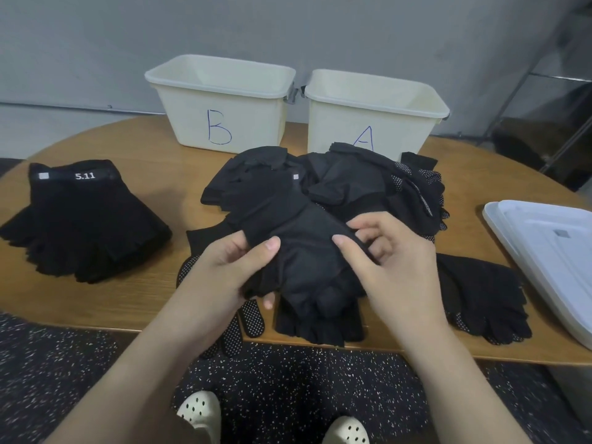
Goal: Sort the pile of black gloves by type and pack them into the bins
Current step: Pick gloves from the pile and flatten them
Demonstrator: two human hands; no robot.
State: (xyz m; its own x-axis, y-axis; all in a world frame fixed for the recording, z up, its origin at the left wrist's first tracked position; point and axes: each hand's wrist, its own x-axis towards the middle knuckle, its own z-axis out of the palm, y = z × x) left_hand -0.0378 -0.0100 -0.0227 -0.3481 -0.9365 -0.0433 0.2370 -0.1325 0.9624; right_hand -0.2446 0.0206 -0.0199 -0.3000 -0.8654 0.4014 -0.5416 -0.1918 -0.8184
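Observation:
A pile of black gloves (336,187) lies in the middle of the wooden table (128,302), in front of two cream bins. Both hands hold one plain black fingerless glove (307,270) above the pile's near edge. My left hand (230,267) grips its left side, thumb on top. My right hand (384,254) pinches its upper right edge. A stack of fingerless gloves marked 5.11 (83,219) sits at the left. Full-finger gloves with white dots (483,296) lie at the right, and more dotted gloves (243,322) hang over the front edge.
Bin B (221,104) and bin A (374,113) stand side by side at the table's back, against a grey wall. White lids (544,251) lie at the right edge. Below are a speckled floor and my two white clogs (201,411).

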